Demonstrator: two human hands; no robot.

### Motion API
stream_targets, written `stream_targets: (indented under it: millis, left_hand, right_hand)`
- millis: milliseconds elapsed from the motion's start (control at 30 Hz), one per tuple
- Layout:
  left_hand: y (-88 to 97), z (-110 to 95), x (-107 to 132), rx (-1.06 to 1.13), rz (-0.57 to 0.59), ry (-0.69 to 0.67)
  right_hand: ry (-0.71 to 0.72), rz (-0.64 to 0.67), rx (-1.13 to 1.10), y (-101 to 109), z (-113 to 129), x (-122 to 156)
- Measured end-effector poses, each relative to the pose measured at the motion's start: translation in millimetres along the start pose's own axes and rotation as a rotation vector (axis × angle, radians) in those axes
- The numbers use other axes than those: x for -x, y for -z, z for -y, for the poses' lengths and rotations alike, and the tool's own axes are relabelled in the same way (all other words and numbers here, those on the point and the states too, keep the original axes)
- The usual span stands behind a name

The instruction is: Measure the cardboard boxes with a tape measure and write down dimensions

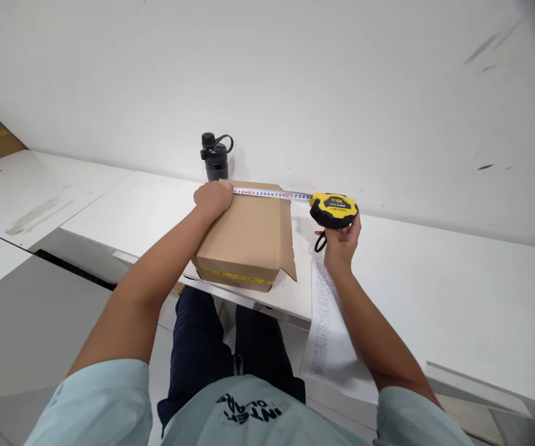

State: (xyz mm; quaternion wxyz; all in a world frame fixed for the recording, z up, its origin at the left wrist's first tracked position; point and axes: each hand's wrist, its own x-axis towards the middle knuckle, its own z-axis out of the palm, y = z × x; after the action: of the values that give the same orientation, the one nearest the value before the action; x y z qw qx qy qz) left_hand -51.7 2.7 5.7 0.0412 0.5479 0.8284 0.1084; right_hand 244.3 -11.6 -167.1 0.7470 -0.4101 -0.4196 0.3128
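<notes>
Left hand (213,197) curled closed, holding the tape blade (267,194) at the far-left corner of the cardboard box (244,232). Right hand (342,246) wraps the yellow-black tape measure (335,210), right of the box — blade spans the top. Box sits on the white table (434,266) — black bottle (216,160) behind, paper sheet (326,328) hanging over the near edge.
</notes>
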Motion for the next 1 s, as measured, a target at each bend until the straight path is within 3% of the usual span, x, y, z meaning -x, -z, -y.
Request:
stream_targets:
  millis: [333,533,733,1000]
  left_hand:
    - [-3.2,1.5,-4.0,0.001,-0.002,-0.016]
    - [-2.8,1.1,-3.3,-0.012,-0.011,-0.04]
    - [-4.9,2.4,-5.3,-0.036,-0.032,-0.04]
    - [-5.3,1.7,-5.2,-0.052,-0.044,-0.034]
  right_hand:
    - [0.012,-0.084,0.108,-0.8,20.0,1.4]
    - [0.057,-0.194,0.332,3.6,22.8,3.9]
    - [0.106,-0.149,0.19,1.9,17.3,-1.1]
    - [0.075,-0.184,0.083,-5.7,18.3,-1.1]
